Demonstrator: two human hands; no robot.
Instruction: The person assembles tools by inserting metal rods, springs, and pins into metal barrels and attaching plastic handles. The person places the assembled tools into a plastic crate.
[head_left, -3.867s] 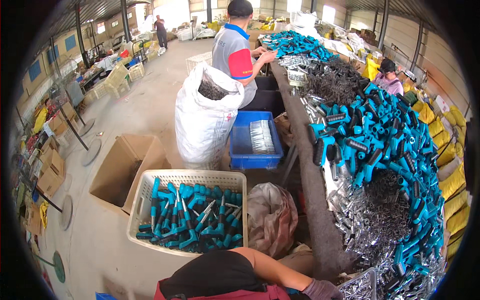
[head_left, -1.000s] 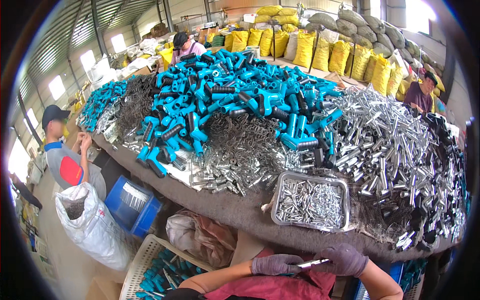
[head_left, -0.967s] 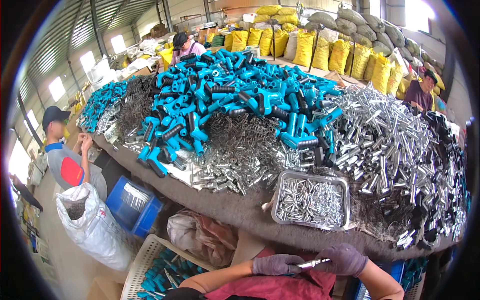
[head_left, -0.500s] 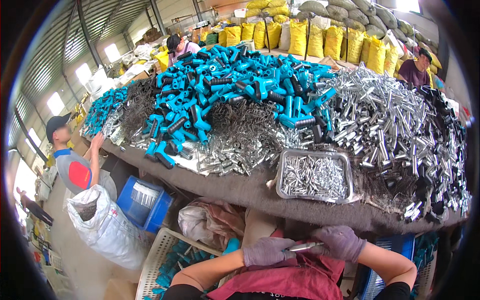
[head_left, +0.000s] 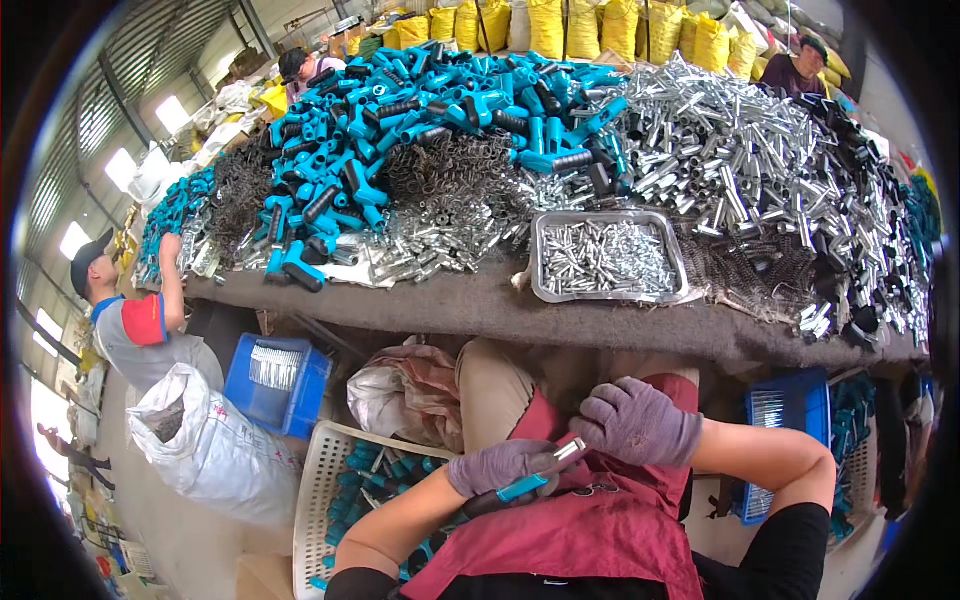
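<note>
Over my lap, my left hand (head_left: 508, 468) is closed around a teal-and-black pistol-shaped tool handle (head_left: 522, 489), with a shiny metal piece (head_left: 570, 450) pointing up and right beside it. My right hand (head_left: 640, 424) is curled right by the tip of that metal piece; whatever its fingers hold is hidden. Both hands wear grey-purple gloves. Beyond them, on the table edge, stands a clear plastic tray (head_left: 612, 297) of small metal pins. Behind it lie a big heap of teal handles (head_left: 430, 110) and a heap of silver metal tubes (head_left: 720, 160).
Dark springs (head_left: 430, 175) lie heaped on the brown-covered table (head_left: 440, 305). A cream basket (head_left: 312, 500) of teal parts stands at my left, near a blue crate (head_left: 300, 395) and a white sack (head_left: 215, 460). Another blue crate (head_left: 815, 410) is at my right. A co-worker (head_left: 140, 320) stands at left.
The view has tipped downward. My hands have shifted in my lap, and the teal handle in my left hand now shows. My right hand has come up beside the metal piece, fingers curled.
</note>
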